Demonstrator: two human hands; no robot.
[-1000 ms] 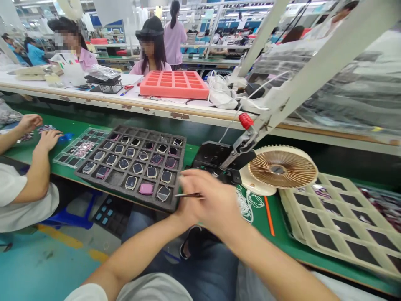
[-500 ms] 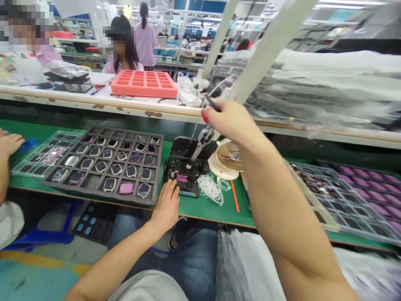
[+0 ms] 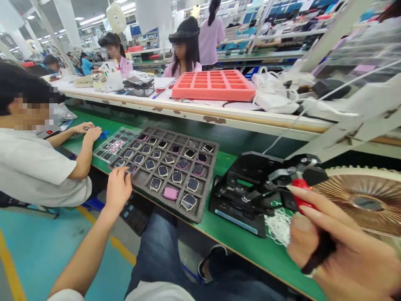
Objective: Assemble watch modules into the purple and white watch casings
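Observation:
My left hand [image 3: 119, 186] is at the near left corner of a dark grey foam tray [image 3: 205, 205], its fingers apart and slightly bent. Its fingertips reach a purple-framed watch [image 3: 131, 169] in the front row and hide part of it. Other square watches, with pale or purple frames, sit in the tray's compartments, along with a pink-purple piece [image 3: 171, 192]. My right hand [image 3: 341, 234], large and close to the camera, grips the red-and-black lever handle [image 3: 302, 194] of a black hand press [image 3: 241, 184]. The handle is down low beside the press.
A gold-coloured fan [image 3: 366, 200] stands right of the press, with a white cord bundle [image 3: 278, 225] before it. Left of the tray lies a clear tray [image 3: 106, 152] with small pink parts. A co-worker [image 3: 40, 163] sits at left. An orange compartment tray [image 3: 213, 85] rests on the shelf above.
My right hand has brought the lever down from its raised position. My left hand has left the press front for the tray's left corner. The view has turned left.

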